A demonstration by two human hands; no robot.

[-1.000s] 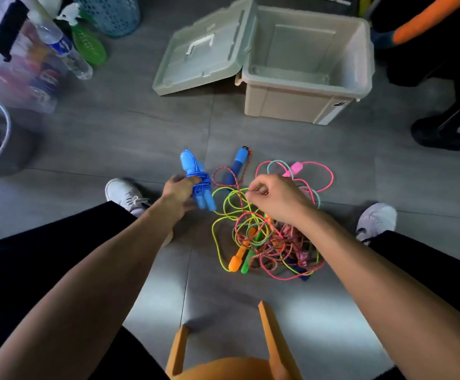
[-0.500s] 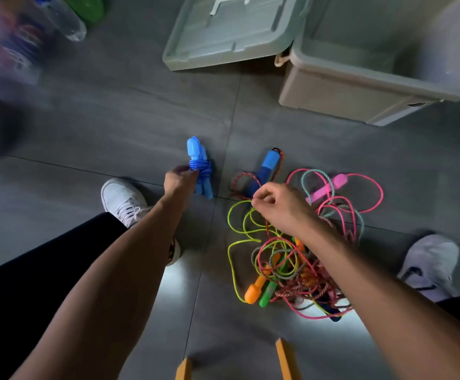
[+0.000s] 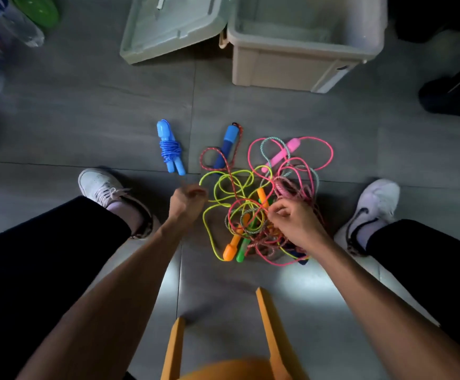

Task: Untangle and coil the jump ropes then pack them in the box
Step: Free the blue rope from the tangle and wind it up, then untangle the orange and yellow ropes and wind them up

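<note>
One rope [image 3: 170,149], the light-blue one, lay coiled around its paired handles on the floor, just left of the tangle [image 3: 261,204] and apart from it; judged from that, a single rope was finished but not yet packed. The box [image 3: 292,69] stood beyond the tangle with its lid [image 3: 168,31] swung open to its left, and nothing could be made out inside it.

The tangle still held the rest: a yellow-green cord [image 3: 224,182], pink cords, a red-speckled rope running to a dark-blue handle [image 3: 227,146] at its far edge, a pink handle [image 3: 283,156] at its far right, and orange [image 3: 230,249] and green handles on its near side.

The right hand [image 3: 294,223] rested on the near right of the tangle, fingers curled and pinching into the cords. The left hand [image 3: 186,202] hovered at the tangle's left edge, fingers curled; blur hid whether it pinched the yellow-green cord there, so I cannot tell.

By my reckoning most of the work remained: separating every rope in the tangle, coiling each, then boxing all of them.
</note>
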